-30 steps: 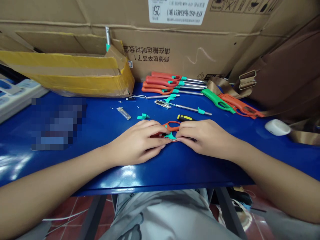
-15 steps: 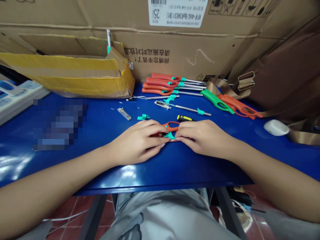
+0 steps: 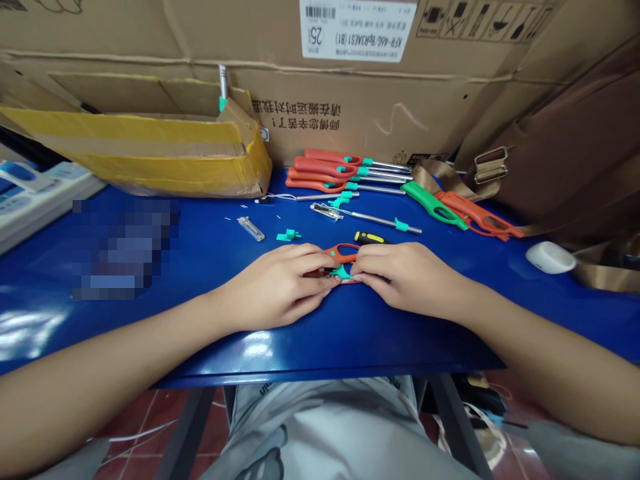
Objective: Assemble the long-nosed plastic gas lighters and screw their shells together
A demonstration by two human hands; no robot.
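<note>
Both my hands rest on the blue table (image 3: 200, 253) and meet over an orange lighter handle (image 3: 342, 251) with a small teal trigger piece (image 3: 343, 272). My left hand (image 3: 277, 288) pinches the handle from the left, fingers closed on it. My right hand (image 3: 407, 275) pinches it from the right, fingertips pressed at the teal piece. Most of the handle is hidden under my fingers. A black and yellow screwdriver (image 3: 370, 237) lies just behind my right hand.
Several orange long-nosed lighters (image 3: 330, 168) lie stacked at the back, with a green one (image 3: 434, 204) and more orange ones (image 3: 477, 215) to the right. Loose metal tubes (image 3: 380, 219), a teal clip (image 3: 287, 235), a yellow-taped carton (image 3: 150, 150), a white oval object (image 3: 550, 257).
Nothing in my hands has visibly moved; only the view has shifted slightly.
</note>
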